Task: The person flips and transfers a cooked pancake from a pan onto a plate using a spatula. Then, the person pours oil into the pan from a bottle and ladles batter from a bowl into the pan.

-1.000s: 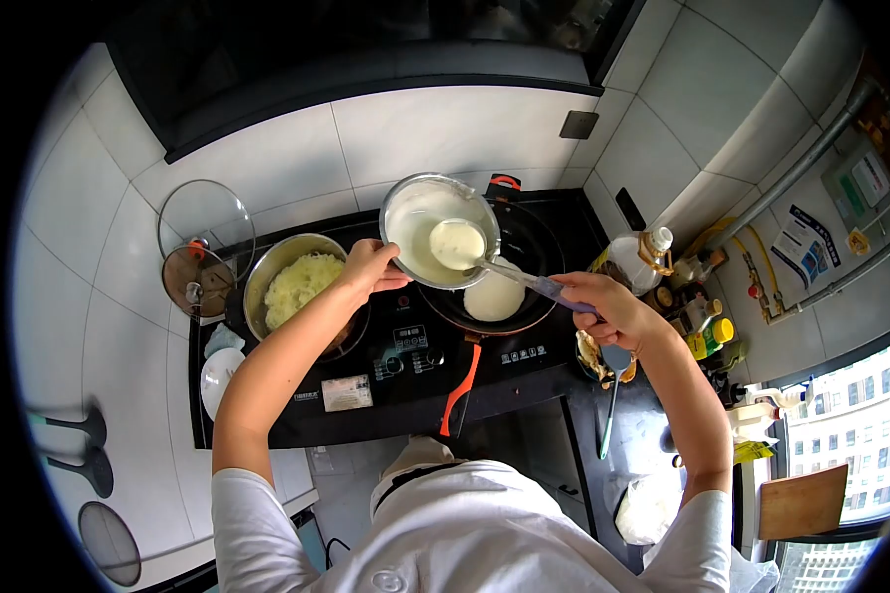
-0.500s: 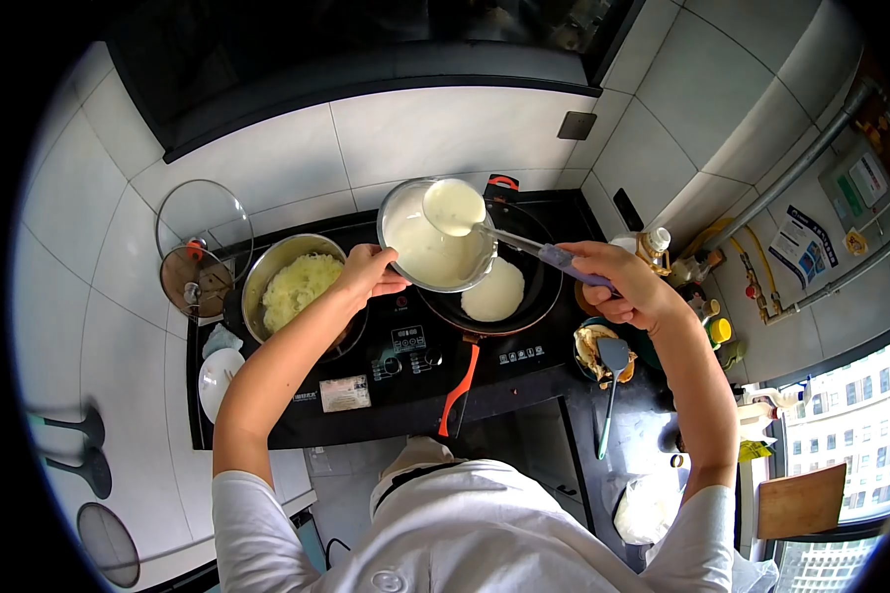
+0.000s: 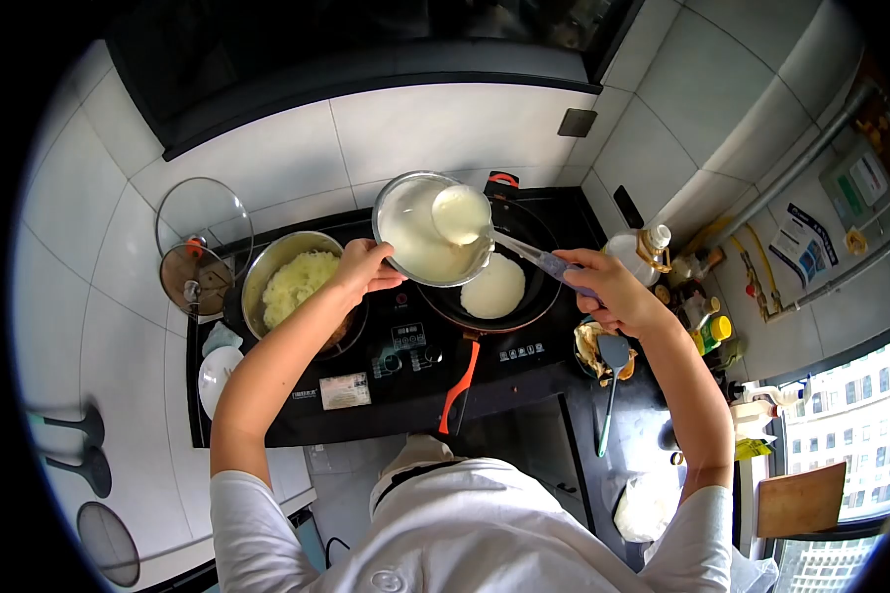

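Observation:
My left hand [image 3: 366,269] grips the rim of a metal bowl [image 3: 384,203] of white batter [image 3: 412,235], held up over the stove between pot and pan. In my right hand [image 3: 608,294] is the purple handle of a ladle [image 3: 462,214]; its scoop, full of batter, is over the bowl. Below and to the right, a round white pancake [image 3: 492,288] lies in the black frying pan [image 3: 538,259], whose left part is hidden by the bowl. The pan's red handle [image 3: 457,387] points toward me.
A pot [image 3: 255,287] of pale shreds stands on the left burner, with a glass lid [image 3: 205,222] behind it. Right of the stove, a dark spatula [image 3: 613,354] rests on a plate of browned food [image 3: 590,346]. Bottles [image 3: 714,331] line the right wall. A white bowl [image 3: 216,381] sits at left.
The ladle's scoop has moved slightly right and down over the bowl, and my right hand has shifted left. The bowl has moved a little left and up.

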A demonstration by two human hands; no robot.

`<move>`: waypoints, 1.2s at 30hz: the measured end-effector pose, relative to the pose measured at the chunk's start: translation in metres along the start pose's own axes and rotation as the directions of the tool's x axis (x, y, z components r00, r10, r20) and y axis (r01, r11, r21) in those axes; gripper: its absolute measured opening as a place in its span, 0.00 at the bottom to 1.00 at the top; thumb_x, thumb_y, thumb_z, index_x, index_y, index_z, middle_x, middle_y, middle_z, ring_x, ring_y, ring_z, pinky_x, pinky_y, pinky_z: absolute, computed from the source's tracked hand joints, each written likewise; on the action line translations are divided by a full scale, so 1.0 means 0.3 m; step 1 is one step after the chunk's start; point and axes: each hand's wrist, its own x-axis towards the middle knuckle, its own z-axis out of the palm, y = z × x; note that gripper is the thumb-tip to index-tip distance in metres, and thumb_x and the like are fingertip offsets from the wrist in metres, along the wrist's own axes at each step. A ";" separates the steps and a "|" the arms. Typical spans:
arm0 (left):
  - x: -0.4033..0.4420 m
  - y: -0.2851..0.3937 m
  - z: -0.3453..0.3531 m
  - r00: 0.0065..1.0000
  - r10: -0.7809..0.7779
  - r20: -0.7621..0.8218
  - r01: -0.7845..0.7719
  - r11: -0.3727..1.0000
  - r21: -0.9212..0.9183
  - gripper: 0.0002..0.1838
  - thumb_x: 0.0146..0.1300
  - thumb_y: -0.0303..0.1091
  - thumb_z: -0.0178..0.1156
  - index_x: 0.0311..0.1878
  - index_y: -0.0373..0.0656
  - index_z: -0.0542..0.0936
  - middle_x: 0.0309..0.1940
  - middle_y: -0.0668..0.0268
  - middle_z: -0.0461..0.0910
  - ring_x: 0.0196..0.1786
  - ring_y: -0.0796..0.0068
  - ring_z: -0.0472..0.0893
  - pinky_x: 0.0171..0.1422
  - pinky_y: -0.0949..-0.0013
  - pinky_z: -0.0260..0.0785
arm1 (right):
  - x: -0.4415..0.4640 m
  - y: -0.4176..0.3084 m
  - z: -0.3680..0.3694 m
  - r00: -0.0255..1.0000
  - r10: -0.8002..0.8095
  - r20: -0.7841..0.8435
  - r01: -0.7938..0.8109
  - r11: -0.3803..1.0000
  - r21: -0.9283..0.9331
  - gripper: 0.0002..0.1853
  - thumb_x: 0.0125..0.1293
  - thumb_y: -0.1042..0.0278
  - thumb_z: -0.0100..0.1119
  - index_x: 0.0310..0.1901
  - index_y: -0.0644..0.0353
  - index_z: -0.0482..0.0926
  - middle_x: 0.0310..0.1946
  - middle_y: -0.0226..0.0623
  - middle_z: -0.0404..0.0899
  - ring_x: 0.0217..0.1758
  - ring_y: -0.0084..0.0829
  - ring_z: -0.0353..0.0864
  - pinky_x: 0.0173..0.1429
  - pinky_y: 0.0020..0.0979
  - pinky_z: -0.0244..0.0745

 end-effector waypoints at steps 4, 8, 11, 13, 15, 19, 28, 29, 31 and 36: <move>-0.004 0.008 0.005 1.000 -0.001 -0.012 0.001 1.000 0.003 0.16 0.63 0.33 0.52 0.45 0.27 0.72 0.36 0.51 0.81 0.34 0.64 0.85 0.37 0.69 0.82 | 0.004 0.009 -0.024 0.996 0.024 0.082 -0.034 0.991 0.126 0.24 0.69 0.66 0.44 0.66 0.57 0.63 0.16 0.24 0.60 0.10 0.12 0.49 0.12 0.18 0.44; -0.014 0.007 -0.003 1.000 -0.001 -0.006 0.001 1.000 -0.014 0.16 0.63 0.33 0.52 0.46 0.26 0.71 0.36 0.51 0.81 0.35 0.64 0.85 0.38 0.69 0.82 | 0.007 0.016 -0.029 0.987 0.055 0.150 -0.086 0.974 0.209 0.25 0.70 0.64 0.43 0.67 0.57 0.61 0.16 0.23 0.58 0.10 0.12 0.49 0.12 0.17 0.43; -0.015 0.007 -0.008 1.000 -0.013 -0.004 0.013 1.000 -0.016 0.16 0.63 0.32 0.52 0.46 0.26 0.71 0.36 0.50 0.80 0.35 0.63 0.85 0.39 0.68 0.82 | 0.001 0.010 -0.025 0.985 0.047 0.167 -0.082 0.974 0.209 0.25 0.70 0.64 0.43 0.68 0.56 0.61 0.16 0.22 0.57 0.10 0.11 0.48 0.12 0.17 0.42; -0.007 0.000 -0.013 1.000 -0.011 0.002 0.011 1.000 -0.027 0.16 0.63 0.32 0.52 0.46 0.25 0.71 0.36 0.49 0.80 0.35 0.62 0.85 0.39 0.68 0.82 | 0.004 0.007 -0.024 0.984 0.075 0.159 -0.107 0.973 0.203 0.24 0.69 0.64 0.43 0.67 0.53 0.62 0.17 0.23 0.59 0.11 0.12 0.49 0.13 0.17 0.43; -0.005 -0.007 -0.017 1.000 -0.009 0.003 0.009 0.999 -0.035 0.16 0.63 0.32 0.52 0.45 0.25 0.71 0.36 0.49 0.80 0.35 0.62 0.85 0.40 0.68 0.82 | 0.012 0.004 -0.025 0.983 0.096 0.159 -0.127 0.972 0.198 0.24 0.69 0.64 0.44 0.66 0.52 0.63 0.17 0.23 0.60 0.12 0.12 0.50 0.14 0.17 0.44; -0.001 0.000 -0.018 1.000 -0.012 -0.014 0.011 0.999 -0.037 0.17 0.63 0.32 0.52 0.46 0.25 0.70 0.36 0.49 0.80 0.35 0.62 0.85 0.40 0.68 0.82 | 0.011 -0.035 -0.055 0.980 0.101 0.170 -0.135 0.971 0.199 0.24 0.68 0.63 0.44 0.65 0.52 0.64 0.17 0.24 0.60 0.11 0.12 0.49 0.13 0.17 0.44; 0.019 0.036 -0.101 0.998 0.020 -0.059 -0.025 0.996 -0.090 0.16 0.63 0.33 0.54 0.45 0.27 0.72 0.35 0.48 0.81 0.35 0.61 0.85 0.39 0.68 0.83 | -0.123 -0.213 -0.127 0.999 -0.015 0.041 0.006 0.977 0.213 0.24 0.70 0.63 0.43 0.66 0.57 0.63 0.17 0.23 0.59 0.10 0.11 0.47 0.12 0.15 0.41; 0.014 0.045 -0.111 0.997 0.029 -0.068 -0.036 0.995 -0.093 0.15 0.63 0.33 0.54 0.45 0.27 0.72 0.35 0.48 0.81 0.35 0.61 0.85 0.39 0.68 0.83 | -0.126 -0.204 -0.134 0.999 -0.029 0.041 0.019 0.975 0.223 0.24 0.70 0.63 0.44 0.66 0.56 0.63 0.17 0.23 0.59 0.11 0.11 0.47 0.12 0.15 0.41; 0.001 0.063 -0.131 0.995 0.035 -0.089 -0.043 0.995 -0.093 0.15 0.63 0.33 0.54 0.45 0.27 0.72 0.36 0.47 0.81 0.36 0.60 0.85 0.39 0.68 0.83 | -0.117 -0.170 -0.146 0.997 -0.056 0.046 0.043 0.969 0.241 0.24 0.70 0.62 0.44 0.67 0.56 0.63 0.17 0.23 0.59 0.11 0.11 0.47 0.12 0.15 0.41; -0.038 0.076 -0.166 0.991 0.050 -0.120 -0.062 0.993 -0.102 0.16 0.64 0.34 0.55 0.44 0.27 0.71 0.35 0.47 0.80 0.36 0.60 0.85 0.40 0.68 0.83 | 0.008 0.025 -0.128 0.997 0.021 -0.073 -0.008 0.985 0.175 0.26 0.69 0.63 0.45 0.69 0.54 0.61 0.17 0.26 0.60 0.11 0.14 0.49 0.14 0.21 0.41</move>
